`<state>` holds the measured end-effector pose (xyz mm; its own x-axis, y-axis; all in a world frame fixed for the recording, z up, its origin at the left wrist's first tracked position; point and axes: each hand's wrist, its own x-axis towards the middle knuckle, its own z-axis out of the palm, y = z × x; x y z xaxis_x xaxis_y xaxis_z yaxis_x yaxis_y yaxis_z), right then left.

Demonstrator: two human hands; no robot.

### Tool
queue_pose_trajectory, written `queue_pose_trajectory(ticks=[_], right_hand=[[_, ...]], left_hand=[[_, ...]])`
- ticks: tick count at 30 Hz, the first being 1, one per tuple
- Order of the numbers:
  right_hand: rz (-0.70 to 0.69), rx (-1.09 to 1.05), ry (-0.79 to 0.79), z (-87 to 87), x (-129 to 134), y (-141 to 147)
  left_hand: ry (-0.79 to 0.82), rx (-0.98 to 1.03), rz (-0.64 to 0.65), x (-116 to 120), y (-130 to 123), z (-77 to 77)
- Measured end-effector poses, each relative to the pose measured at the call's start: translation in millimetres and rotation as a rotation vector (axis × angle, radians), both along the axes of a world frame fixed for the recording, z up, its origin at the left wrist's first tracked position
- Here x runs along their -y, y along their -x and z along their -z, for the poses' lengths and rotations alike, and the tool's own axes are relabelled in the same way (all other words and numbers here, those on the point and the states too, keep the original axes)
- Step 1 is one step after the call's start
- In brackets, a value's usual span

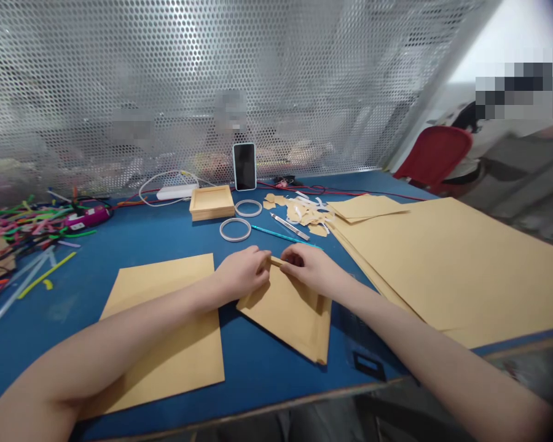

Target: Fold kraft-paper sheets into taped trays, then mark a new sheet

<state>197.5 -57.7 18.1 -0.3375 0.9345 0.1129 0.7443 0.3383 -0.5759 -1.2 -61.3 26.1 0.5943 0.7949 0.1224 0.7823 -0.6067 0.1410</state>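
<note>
A folded piece of tan paper [290, 307] lies at an angle on the blue table, with raised folded edges on its right and far sides. My left hand [246, 271] pinches its far edge, fingers closed. Just to the right, my right hand [306, 265] grips the same edge between thumb and curled fingers. Under my left forearm lies a flat tan sheet [188, 350]. Beyond my hands are two tape rings [235, 229], a teal stick [276, 233] and a craft knife [289, 226].
Large tan sheets [470, 270] cover the right side. Paper scraps [306, 210], a folded tan tray [212, 201], a phone [245, 167] and a white power strip [177, 191] stand farther back. Colourful pipe cleaners [23, 233] crowd the left. A person sits beyond a red chair [435, 155].
</note>
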Motion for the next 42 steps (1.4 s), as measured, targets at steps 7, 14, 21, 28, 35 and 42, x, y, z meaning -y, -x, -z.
queue_pose_trajectory(ticks=[7, 14, 21, 28, 35, 42], right_hand=[[-0.019, -0.03, -0.05, 2.6, -6.3, 5.0], [-0.084, -0.041, 0.203, -20.3, -10.4, -11.4], [-0.127, -0.012, 0.293, -27.5, -8.9, -34.8], [-0.124, 0.005, 0.198, -24.8, -7.0, -31.1], [-0.13, 0.016, 0.146, -22.9, -6.4, -28.7], [-0.138, 0.049, 0.084, -22.0, -4.5, -27.1]], left_hand=[[-0.104, 0.047, 0.061, 2.4, -8.6, 5.9], [-0.089, 0.008, 0.111, -1.2, -11.3, 11.1], [-0.088, -0.012, 0.117, -0.1, -10.8, 8.4], [-0.07, 0.035, 0.234, -4.0, -11.1, 9.4], [0.031, 0.159, 0.313, -2.7, -13.9, 5.6], [0.131, 0.208, 0.312, -0.8, -16.6, 6.5]])
